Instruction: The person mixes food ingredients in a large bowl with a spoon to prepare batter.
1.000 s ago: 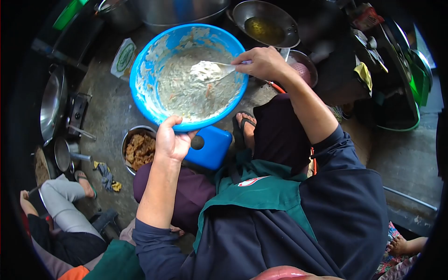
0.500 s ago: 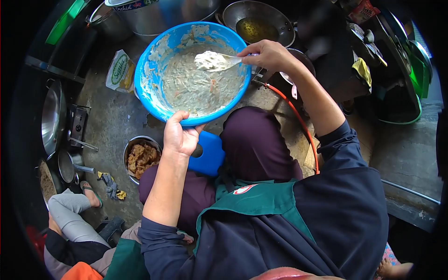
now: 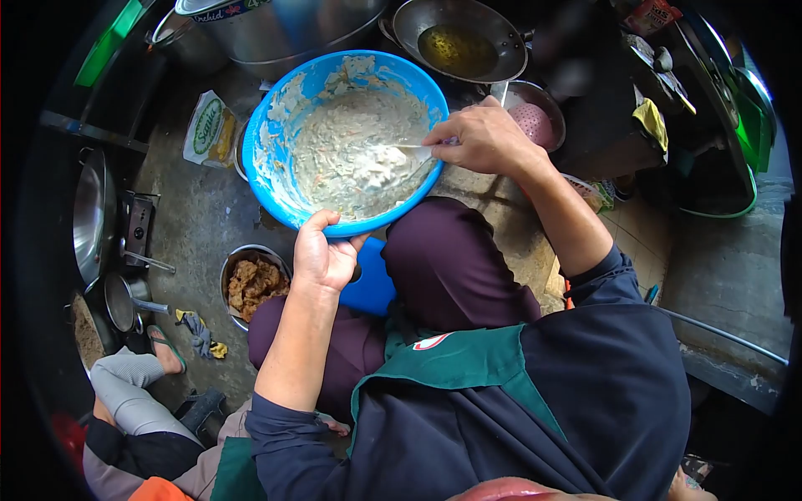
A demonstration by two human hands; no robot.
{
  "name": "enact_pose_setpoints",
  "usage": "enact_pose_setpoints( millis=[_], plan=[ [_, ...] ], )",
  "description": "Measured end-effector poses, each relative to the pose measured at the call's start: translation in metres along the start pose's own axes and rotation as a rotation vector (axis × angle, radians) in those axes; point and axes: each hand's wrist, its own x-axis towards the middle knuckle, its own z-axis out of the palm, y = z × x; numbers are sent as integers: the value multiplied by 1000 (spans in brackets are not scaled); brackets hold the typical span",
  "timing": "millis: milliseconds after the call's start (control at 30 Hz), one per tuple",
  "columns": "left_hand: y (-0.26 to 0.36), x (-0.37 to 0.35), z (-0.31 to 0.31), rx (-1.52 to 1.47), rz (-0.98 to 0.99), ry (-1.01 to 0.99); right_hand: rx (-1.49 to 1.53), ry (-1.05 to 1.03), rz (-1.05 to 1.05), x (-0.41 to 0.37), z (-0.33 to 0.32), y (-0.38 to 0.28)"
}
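A large blue basin is tilted toward me, holding thick pale batter with green and orange shreds. More batter is smeared up its inner wall. My left hand grips the near rim, thumb over the edge and fingers underneath. In my right hand is the handle of a pale spoon, pinched between thumb and fingers at the right side of the basin. The spoon's bowl is down in the batter, mostly hidden by a whitish lump.
Behind the basin stand a wok of oil and a big metal pot. A pan with a pink strainer is at right. A bowl of fried food sits by my left knee. Another person's leg is at lower left.
My right hand has come down, and the loaded spoon has gone from above the batter into it. The basin has shifted slightly toward me. The pink strainer shows more fully.
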Motion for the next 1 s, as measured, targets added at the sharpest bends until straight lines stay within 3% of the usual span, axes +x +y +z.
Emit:
enact_pose_setpoints(
  millis=[100,233,433,667,767,1000],
  plan=[
    [-4,1,0,13,18,0,46,2,-93,2,8,-4],
    [-12,1,1,40,56,6,61,-122,-89,3,9,-6],
    [-17,-2,5,45,73,-15,147,-141,-118,5,8,7],
    [-19,-2,6,34,97,-36,-21,-160,-134,11,2,19],
    [-20,-5,6,32,105,-16,-34,-74,-160,11,5,26],
    [-25,-4,-1,21,121,5,203,-113,14,11,13,40]
  ],
)
